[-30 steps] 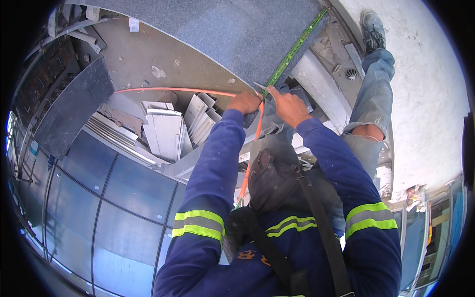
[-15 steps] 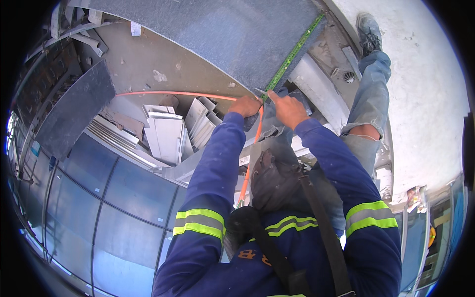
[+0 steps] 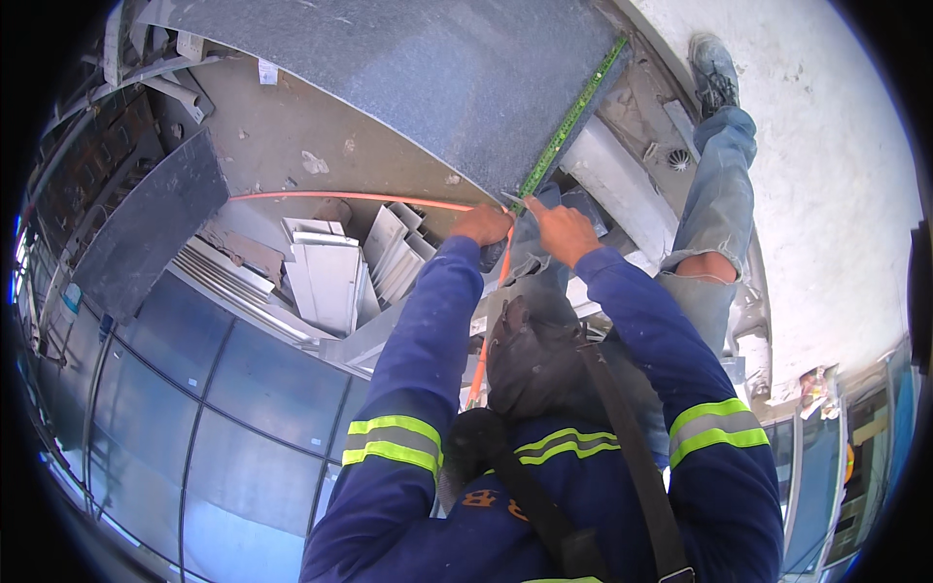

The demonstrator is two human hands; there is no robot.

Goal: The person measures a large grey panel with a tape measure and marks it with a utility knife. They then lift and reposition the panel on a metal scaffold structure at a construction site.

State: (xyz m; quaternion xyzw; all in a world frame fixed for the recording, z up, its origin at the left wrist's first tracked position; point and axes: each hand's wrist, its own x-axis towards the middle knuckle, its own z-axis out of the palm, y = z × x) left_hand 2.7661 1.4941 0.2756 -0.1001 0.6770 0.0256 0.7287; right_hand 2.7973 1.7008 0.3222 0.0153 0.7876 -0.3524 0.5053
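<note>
A grey stone-like sheet extends away in front of me. Along its right edge lies a green tape measure, stretched from the far corner to the near one. My left hand is closed on the tape's near end, with a dark rounded body partly hidden beneath the fingers. Beside it, my right hand pinches a thin, pale, pointed tool. Its tip reaches the tape by the sheet's near corner; its exact kind is unclear.
An orange hose or cable runs from the left, then down past my hands. White angled profiles are stacked at left, near a dark leaning panel. Large glass panes lie lower left. My foot rests on pale ground at right.
The view has shifted a little, moving the sheet and tape slightly down and left. Both hands stay at the near corner; the right has come slightly lower in the picture.
</note>
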